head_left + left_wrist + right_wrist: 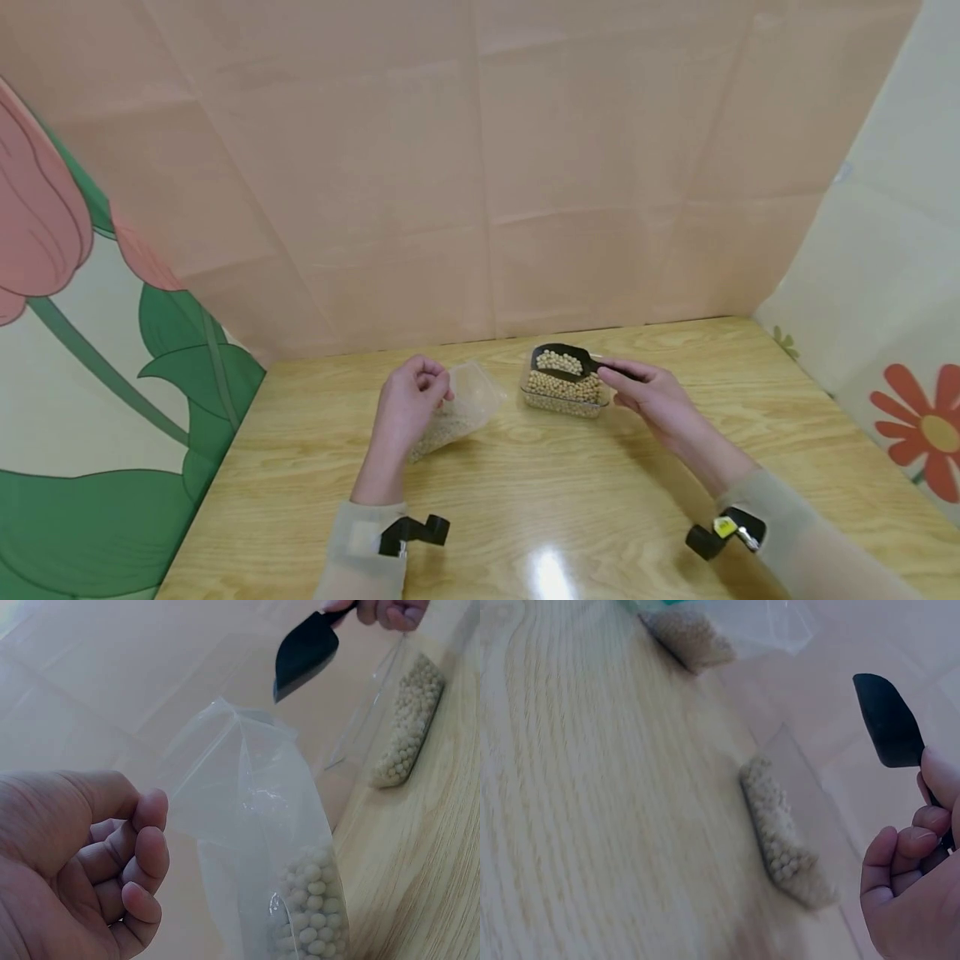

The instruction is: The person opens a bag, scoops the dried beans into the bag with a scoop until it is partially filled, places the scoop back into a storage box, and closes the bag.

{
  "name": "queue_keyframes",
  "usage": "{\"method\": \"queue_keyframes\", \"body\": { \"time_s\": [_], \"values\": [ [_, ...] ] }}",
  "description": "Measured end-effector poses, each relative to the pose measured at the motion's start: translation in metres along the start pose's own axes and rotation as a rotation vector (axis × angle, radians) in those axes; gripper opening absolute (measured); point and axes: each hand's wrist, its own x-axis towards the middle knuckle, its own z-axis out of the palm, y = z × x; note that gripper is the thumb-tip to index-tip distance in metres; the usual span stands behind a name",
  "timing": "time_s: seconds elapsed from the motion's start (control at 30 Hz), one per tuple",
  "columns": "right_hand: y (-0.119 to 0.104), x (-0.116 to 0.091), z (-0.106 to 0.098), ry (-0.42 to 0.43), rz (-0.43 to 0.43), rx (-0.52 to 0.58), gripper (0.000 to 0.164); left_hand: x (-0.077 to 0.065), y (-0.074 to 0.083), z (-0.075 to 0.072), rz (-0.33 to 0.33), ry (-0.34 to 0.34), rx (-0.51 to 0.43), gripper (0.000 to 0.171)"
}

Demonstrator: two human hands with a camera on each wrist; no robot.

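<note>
My right hand (651,396) grips the handle of a black scoop (889,724). A heap of pale round soybeans (560,361) lies in the scoop. Below it, a clear plastic box (525,393) stands on the table, filled with more soybeans. My left hand (415,400) has curled fingers and pinches the upper edge of a clear plastic bag (270,772). The bag leans upright, its mouth spread toward the box, with soybeans (311,900) gathered at its bottom. In the left wrist view the scoop is raised beyond the bag's mouth.
The wood-grain table (487,517) runs back to a wall covered in pinkish sheeting (480,208). Flower-printed panels (922,250) stand at both sides. Each forearm wears a black camera mount (412,532) on its sleeve.
</note>
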Motion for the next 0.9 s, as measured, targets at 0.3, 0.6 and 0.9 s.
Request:
{"method": "queue_keyframes", "body": {
  "time_s": [0.3,0.6,0.9],
  "values": [
    [-0.022,-0.008,0.022,-0.004,-0.032,-0.116,0.053,0.000,0.000,-0.001,-0.005,0.000,-0.002,0.007],
    [-0.036,-0.012,0.048,-0.024,-0.064,-0.187,0.055,0.001,-0.001,0.000,0.002,-0.004,-0.004,0.007],
    [-0.038,-0.006,0.065,-0.059,-0.077,-0.227,0.051,0.003,-0.002,0.000,-0.004,0.010,0.005,0.007]
  ]
}}
